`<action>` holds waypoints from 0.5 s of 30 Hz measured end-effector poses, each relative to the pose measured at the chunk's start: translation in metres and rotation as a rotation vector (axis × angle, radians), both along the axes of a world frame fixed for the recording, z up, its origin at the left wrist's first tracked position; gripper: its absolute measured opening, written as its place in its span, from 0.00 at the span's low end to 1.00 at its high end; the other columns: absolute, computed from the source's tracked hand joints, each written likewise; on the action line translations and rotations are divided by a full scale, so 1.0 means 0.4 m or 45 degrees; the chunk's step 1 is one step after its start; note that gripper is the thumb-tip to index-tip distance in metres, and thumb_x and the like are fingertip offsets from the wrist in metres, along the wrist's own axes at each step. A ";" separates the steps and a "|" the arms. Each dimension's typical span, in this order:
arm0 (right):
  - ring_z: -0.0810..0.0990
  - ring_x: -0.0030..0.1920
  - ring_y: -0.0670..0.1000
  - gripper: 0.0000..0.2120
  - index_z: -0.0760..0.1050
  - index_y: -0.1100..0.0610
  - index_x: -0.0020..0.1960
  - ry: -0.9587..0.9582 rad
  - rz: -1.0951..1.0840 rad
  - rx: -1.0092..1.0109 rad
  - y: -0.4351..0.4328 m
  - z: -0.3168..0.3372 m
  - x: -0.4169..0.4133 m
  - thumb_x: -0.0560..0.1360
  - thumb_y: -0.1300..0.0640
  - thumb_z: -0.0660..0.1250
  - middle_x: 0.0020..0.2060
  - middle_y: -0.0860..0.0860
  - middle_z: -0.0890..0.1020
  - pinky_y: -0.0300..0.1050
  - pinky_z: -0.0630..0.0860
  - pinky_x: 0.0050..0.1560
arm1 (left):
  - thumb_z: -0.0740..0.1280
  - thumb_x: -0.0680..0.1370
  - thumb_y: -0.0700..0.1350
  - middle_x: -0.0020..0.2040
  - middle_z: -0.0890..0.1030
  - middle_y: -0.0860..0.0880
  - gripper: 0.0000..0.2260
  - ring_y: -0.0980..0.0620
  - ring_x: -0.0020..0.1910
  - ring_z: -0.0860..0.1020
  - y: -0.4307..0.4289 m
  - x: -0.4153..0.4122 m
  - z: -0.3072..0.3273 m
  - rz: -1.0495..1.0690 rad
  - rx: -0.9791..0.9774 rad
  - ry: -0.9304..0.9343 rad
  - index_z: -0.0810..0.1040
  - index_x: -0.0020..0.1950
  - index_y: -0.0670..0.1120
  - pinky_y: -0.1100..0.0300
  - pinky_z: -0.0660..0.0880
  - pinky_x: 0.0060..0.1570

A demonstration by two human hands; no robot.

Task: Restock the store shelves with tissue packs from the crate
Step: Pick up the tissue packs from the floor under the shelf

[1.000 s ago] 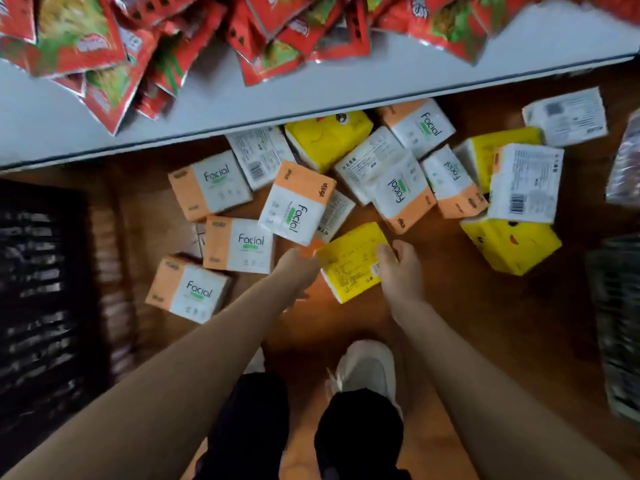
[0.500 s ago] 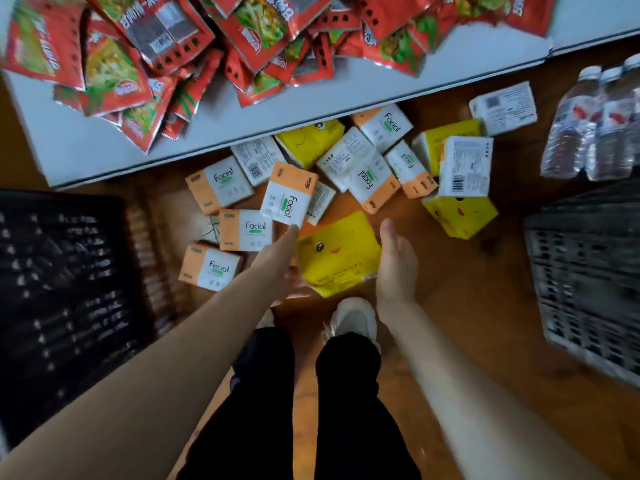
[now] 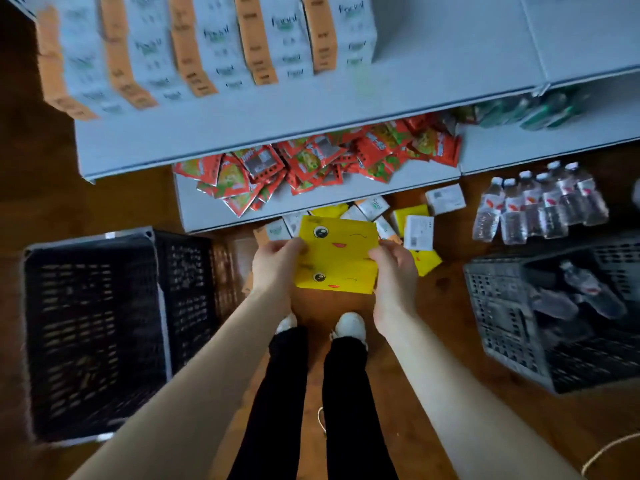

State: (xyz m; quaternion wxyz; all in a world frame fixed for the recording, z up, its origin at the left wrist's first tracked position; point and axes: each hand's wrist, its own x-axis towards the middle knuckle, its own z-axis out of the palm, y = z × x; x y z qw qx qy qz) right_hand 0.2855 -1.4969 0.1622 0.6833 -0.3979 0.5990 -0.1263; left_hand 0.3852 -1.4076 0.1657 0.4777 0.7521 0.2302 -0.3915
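A yellow tissue pack [image 3: 337,256] with cartoon faces is held up in front of me, well above the floor. My left hand [image 3: 275,263] grips its left edge and my right hand [image 3: 394,263] grips its right edge. Behind it, several orange-and-white and yellow tissue packs [image 3: 420,226] lie scattered on the wooden floor under the lowest shelf. An upper white shelf [image 3: 242,119] carries rows of orange-and-white tissue packs [image 3: 207,46]. A black crate [image 3: 93,334] stands at my left and looks empty.
Red snack packets [image 3: 311,164] are heaped on the lower shelf. Water bottles [image 3: 536,206] stand on the floor at the right, beside a grey crate [image 3: 561,317] with bottles inside. My feet [image 3: 349,325] are below the pack. A cord [image 3: 606,452] lies at the bottom right.
Both hands took the yellow pack off the floor and raised it. The view rose with it, so the upper shelf with tissue packs now shows.
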 end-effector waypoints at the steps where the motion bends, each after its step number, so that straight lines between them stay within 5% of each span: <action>1: 0.74 0.43 0.53 0.06 0.74 0.57 0.47 -0.041 0.018 -0.009 -0.001 0.051 0.010 0.70 0.61 0.66 0.40 0.53 0.77 0.42 0.71 0.41 | 0.68 0.74 0.43 0.38 0.75 0.49 0.07 0.44 0.45 0.75 -0.002 0.011 0.061 0.005 -0.026 -0.027 0.72 0.37 0.48 0.45 0.75 0.55; 4: 0.77 0.47 0.57 0.14 0.75 0.55 0.47 -0.130 0.039 -0.048 -0.011 0.197 0.045 0.61 0.58 0.64 0.46 0.58 0.79 0.52 0.74 0.47 | 0.70 0.73 0.48 0.40 0.75 0.49 0.09 0.45 0.46 0.77 -0.001 0.035 0.221 -0.011 -0.117 -0.087 0.72 0.39 0.48 0.44 0.75 0.55; 7: 0.75 0.44 0.56 0.19 0.77 0.59 0.50 -0.202 0.107 -0.135 -0.026 0.333 0.084 0.60 0.57 0.63 0.44 0.58 0.78 0.45 0.70 0.40 | 0.70 0.74 0.46 0.37 0.75 0.47 0.09 0.47 0.38 0.76 0.000 0.051 0.359 0.014 -0.229 -0.162 0.71 0.40 0.46 0.43 0.77 0.51; 11: 0.78 0.43 0.53 0.11 0.77 0.52 0.43 -0.327 0.262 -0.217 -0.036 0.496 0.123 0.61 0.56 0.63 0.43 0.55 0.80 0.44 0.72 0.38 | 0.69 0.74 0.44 0.38 0.75 0.44 0.09 0.46 0.37 0.76 0.018 0.075 0.518 0.120 -0.356 -0.290 0.69 0.40 0.44 0.49 0.77 0.40; 15: 0.81 0.51 0.55 0.14 0.79 0.54 0.51 -0.464 0.500 -0.358 -0.016 0.636 0.172 0.66 0.51 0.68 0.49 0.54 0.83 0.51 0.77 0.51 | 0.70 0.74 0.45 0.44 0.75 0.42 0.09 0.44 0.42 0.75 0.069 0.118 0.654 0.235 -0.450 -0.413 0.70 0.41 0.45 0.49 0.72 0.45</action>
